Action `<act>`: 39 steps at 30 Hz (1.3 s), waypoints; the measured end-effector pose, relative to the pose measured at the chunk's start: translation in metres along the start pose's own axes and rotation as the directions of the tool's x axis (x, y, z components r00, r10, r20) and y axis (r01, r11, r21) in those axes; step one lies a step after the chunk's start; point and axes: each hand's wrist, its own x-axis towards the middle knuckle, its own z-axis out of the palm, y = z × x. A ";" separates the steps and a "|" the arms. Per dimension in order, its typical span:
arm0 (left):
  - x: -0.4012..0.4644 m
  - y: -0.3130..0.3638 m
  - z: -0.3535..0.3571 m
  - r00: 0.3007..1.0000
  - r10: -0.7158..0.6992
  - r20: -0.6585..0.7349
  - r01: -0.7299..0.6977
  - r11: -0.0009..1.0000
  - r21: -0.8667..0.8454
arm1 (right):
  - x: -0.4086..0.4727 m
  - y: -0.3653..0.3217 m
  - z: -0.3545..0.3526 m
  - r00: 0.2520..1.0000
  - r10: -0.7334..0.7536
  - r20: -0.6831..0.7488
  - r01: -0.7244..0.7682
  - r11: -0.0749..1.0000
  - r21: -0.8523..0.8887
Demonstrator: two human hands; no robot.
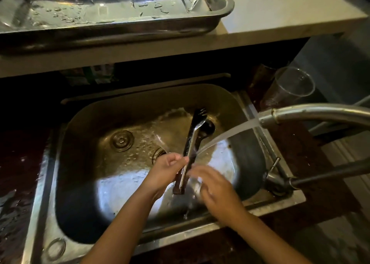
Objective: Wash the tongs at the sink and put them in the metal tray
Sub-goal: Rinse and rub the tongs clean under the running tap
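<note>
The metal tongs [193, 137] with black tips point away from me over the steel sink [66, 135]. My left hand [167, 172] grips their handle end. My right hand [213, 185] sits just right of the handle, blurred under splashing water, and whether it touches the tongs is unclear. The faucet [312, 113] reaches in from the right, and its stream hits the tongs near my fingers. The wet metal tray [218, 21] lies on the counter above the sink.
A clear plastic cup [292, 85] stands right of the sink behind the faucet. The faucet lever [328, 173] juts out at the sink's right rim. A light counter [280, 13] runs along the top. Two drain fittings show in the basin floor.
</note>
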 end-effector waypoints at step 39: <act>-0.033 -0.014 0.001 0.967 -0.057 0.247 0.083 0.992 -0.098 | 0.019 0.016 -0.031 0.999 -0.015 0.032 0.029 0.863 -0.504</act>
